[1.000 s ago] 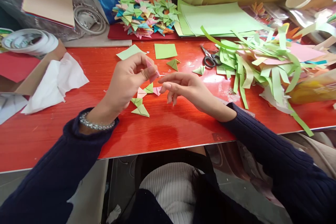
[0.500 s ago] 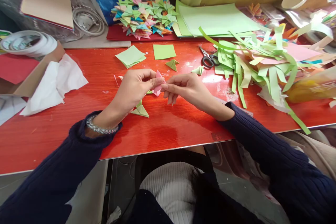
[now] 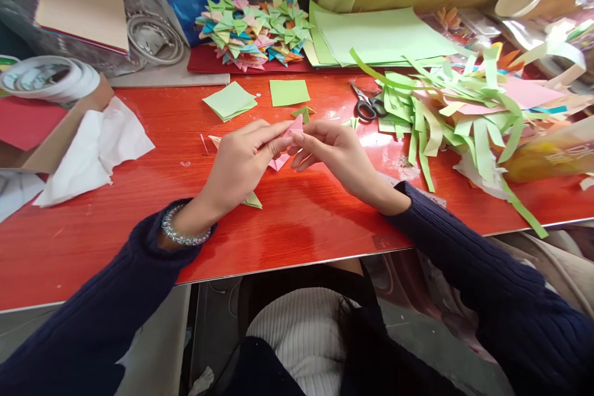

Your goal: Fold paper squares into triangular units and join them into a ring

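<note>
Between my two hands is a small folded pink paper (image 3: pixel 295 127), its pointed tip sticking up. My left hand (image 3: pixel 245 158) pinches it from the left with thumb and fingers. From the right, the thumb and index finger of my right hand (image 3: pixel 341 151) close on its other side. Just below the fingers another pink folded piece (image 3: pixel 279 163) lies on the table. A folded green piece (image 3: pixel 253 200) is partly covered by my left hand. Behind the hands a folded green triangle (image 3: pixel 304 112) shows, and a pale green one (image 3: pixel 351 123) lies beyond my right hand.
On the red table (image 3: pixel 297 229) are a stack of light green squares (image 3: pixel 229 101), one green square (image 3: pixel 289 93) and black-handled scissors (image 3: pixel 367 105). Paper strips (image 3: pixel 445 105) pile up at the right. Folded paper wreaths (image 3: pixel 255 31) and green sheets (image 3: pixel 385 34) lie behind. White tissue (image 3: pixel 99 148) rests left.
My left hand has shifted slightly right and turned over the pink paper. The held tip has moved right and up, and my right fingers have curled closer around it.
</note>
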`<state>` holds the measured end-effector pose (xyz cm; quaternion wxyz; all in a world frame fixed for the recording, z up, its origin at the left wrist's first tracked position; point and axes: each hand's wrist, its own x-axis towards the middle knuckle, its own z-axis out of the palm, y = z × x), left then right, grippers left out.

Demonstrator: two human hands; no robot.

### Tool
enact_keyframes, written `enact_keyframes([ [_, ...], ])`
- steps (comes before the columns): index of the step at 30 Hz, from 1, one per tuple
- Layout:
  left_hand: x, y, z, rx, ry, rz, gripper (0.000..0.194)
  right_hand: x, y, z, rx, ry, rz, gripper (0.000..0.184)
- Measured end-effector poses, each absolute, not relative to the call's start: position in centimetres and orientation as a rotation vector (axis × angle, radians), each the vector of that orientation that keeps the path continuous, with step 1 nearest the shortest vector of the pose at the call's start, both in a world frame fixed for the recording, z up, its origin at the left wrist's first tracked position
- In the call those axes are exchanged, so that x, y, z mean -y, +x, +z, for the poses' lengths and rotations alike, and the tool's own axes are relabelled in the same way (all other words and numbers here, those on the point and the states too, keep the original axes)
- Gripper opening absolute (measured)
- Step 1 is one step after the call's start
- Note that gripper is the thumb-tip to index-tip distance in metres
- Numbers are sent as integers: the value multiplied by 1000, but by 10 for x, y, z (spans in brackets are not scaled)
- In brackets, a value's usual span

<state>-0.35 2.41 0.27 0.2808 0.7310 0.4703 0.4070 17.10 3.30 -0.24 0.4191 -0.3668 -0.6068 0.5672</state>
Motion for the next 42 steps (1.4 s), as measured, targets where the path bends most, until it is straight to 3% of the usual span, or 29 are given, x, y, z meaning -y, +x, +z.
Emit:
enact_keyframes([
  [11,-19,-1,-2,-1317,1968,1100,22,-27,167,2,1463,-984,1503,40],
  [19,-23,-2,-1,-1166,1706,1024,23,-33,170,-7,1549,-973,1349,41],
  [23,-25,-2,0,-1241,1890,952,24,-34,172,-8,1717,-1023,1238,31],
  [31,-17,5,-9,-1388,2178,1195,16,-26,168,-10,1852,-1055,1226,14],
  [37,-17,3,-4,-1363,1981,1111,16,-26,167,-11,1768,-1009,1391,23],
  [42,-24,-1,6,-1381,1847,946,28,-30,169,-9,1752,-1013,1399,29],
])
